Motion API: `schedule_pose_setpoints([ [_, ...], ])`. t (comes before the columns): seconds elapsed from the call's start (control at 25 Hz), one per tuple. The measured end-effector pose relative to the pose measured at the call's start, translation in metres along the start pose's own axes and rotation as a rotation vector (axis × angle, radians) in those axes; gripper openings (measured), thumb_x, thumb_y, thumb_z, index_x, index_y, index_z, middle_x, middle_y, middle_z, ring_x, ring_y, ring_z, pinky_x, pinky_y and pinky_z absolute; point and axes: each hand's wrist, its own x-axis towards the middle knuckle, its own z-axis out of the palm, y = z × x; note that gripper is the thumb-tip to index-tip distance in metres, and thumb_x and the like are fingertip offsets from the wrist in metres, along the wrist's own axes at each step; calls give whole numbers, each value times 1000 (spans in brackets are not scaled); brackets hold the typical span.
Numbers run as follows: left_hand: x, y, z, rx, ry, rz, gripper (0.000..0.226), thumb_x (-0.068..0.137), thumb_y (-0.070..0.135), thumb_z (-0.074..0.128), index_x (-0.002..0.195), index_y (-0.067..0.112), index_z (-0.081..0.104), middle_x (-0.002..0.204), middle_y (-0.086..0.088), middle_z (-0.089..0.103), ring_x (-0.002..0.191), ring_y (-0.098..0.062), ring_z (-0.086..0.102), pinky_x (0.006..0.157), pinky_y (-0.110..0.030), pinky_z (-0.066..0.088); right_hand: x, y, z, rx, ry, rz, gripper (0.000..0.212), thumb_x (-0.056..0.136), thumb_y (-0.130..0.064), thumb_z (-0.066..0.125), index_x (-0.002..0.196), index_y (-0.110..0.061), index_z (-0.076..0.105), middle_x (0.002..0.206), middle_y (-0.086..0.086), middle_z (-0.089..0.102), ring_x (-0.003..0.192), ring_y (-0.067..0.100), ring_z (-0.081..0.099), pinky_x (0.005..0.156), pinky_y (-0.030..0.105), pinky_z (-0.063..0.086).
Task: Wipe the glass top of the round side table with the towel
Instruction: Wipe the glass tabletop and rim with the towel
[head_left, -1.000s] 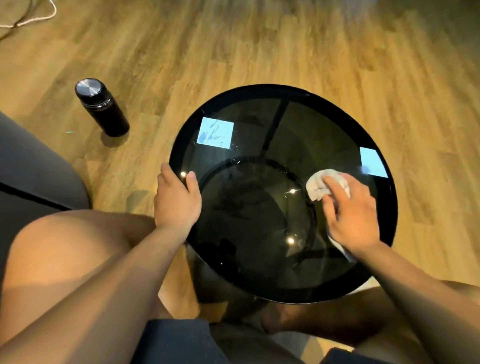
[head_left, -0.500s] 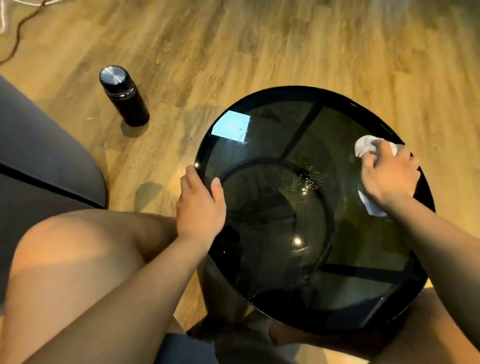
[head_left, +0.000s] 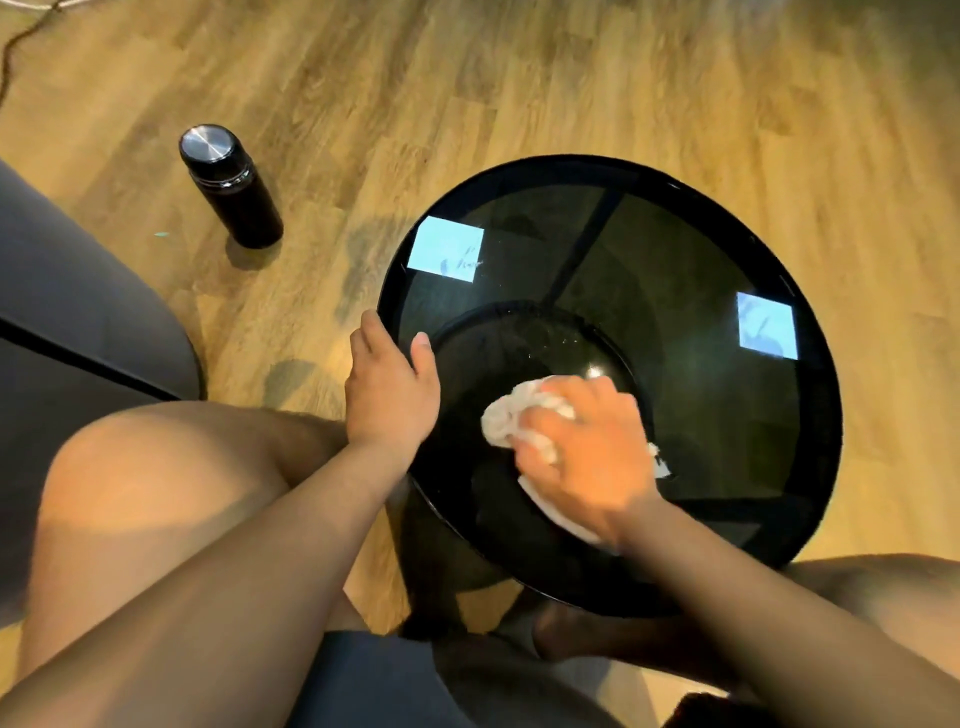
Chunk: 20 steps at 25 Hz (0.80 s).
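The round side table (head_left: 675, 249) has a dark glass top in a black rim, with two bright square reflections and small droplets near its middle. My right hand (head_left: 587, 452) presses a crumpled white towel (head_left: 506, 421) flat on the glass, near the centre and toward my side. Part of the towel pokes out left of the fingers and under the wrist. My left hand (head_left: 389, 389) grips the table's left rim, thumb on the glass and fingers over the edge.
A black bottle (head_left: 231, 187) with a metal cap stands on the wooden floor (head_left: 519, 78) to the left. A grey sofa edge (head_left: 78, 291) sits at far left. My bare knees flank the table. A cable (head_left: 15, 36) lies at the top left corner.
My right hand has swept the towel from the glass's far right edge back to the centre near me. My left hand kept its grip on the left rim.
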Motion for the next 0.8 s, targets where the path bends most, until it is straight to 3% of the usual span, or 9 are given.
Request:
schedule_pose_setpoints([
  [0.08, 0, 0, 1, -1, 10, -15, 61, 99, 38, 43, 147, 6, 23, 146, -18, 38, 126, -34, 46, 92, -29, 36, -4, 79, -16, -113, 61, 284, 28, 83, -41, 58, 96, -22, 74, 115, 11, 63, 96, 43, 55, 77, 47, 47],
  [0.2, 0, -1, 3, -4, 26, -4, 61, 99, 38, 44, 147, 8, 22, 144, -17, 40, 123, -33, 49, 84, -25, 31, -6, 167, -35, -186, 15, 637, 49, 90, -55, 35, 114, -25, 65, 124, 16, 57, 115, 41, 48, 95, 51, 43],
  [0.32, 2, -1, 3, 9, 22, -7, 60, 99, 38, 44, 147, 9, 22, 142, -17, 41, 122, -33, 50, 81, -25, 30, 14, 143, -27, -181, 48, 814, 52, 90, -54, 34, 117, -23, 65, 124, 17, 56, 110, 44, 48, 93, 50, 43],
  [0.4, 1, -1, 4, 17, 26, 1, 59, 99, 38, 44, 146, 9, 23, 142, -17, 42, 121, -33, 51, 82, -25, 31, 24, 89, -19, -191, 65, 664, 45, 91, -52, 41, 107, -22, 72, 114, 14, 62, 97, 44, 52, 81, 46, 44],
  [0.56, 1, 0, 1, -5, 10, 14, 58, 99, 35, 44, 145, 5, 25, 141, -19, 41, 121, -35, 49, 87, -32, 41, 25, -33, 2, -23, 56, 135, 31, 89, -50, 54, 84, -27, 75, 101, 3, 65, 85, 32, 53, 69, 42, 44],
  [0.68, 0, 0, 1, -12, 13, 30, 58, 99, 34, 45, 145, 4, 26, 141, -20, 41, 122, -35, 48, 91, -34, 42, 25, -35, 5, -8, -42, -221, 30, 87, -50, 53, 83, -29, 75, 103, 0, 66, 85, 29, 54, 66, 41, 44],
  [0.72, 0, 0, 1, -18, 12, 24, 59, 99, 35, 45, 145, 4, 25, 143, -19, 40, 124, -34, 47, 91, -31, 39, 27, -9, -1, -22, -15, -193, 27, 86, -47, 56, 83, -28, 75, 104, 1, 66, 86, 31, 55, 67, 43, 46],
  [0.8, 1, -1, 2, -15, 11, 1, 61, 99, 37, 44, 147, 7, 23, 145, -16, 39, 127, -32, 45, 89, -25, 32, 31, 70, -14, -68, 31, 123, 24, 87, -43, 57, 89, -27, 75, 109, 4, 65, 94, 36, 56, 75, 47, 48],
])
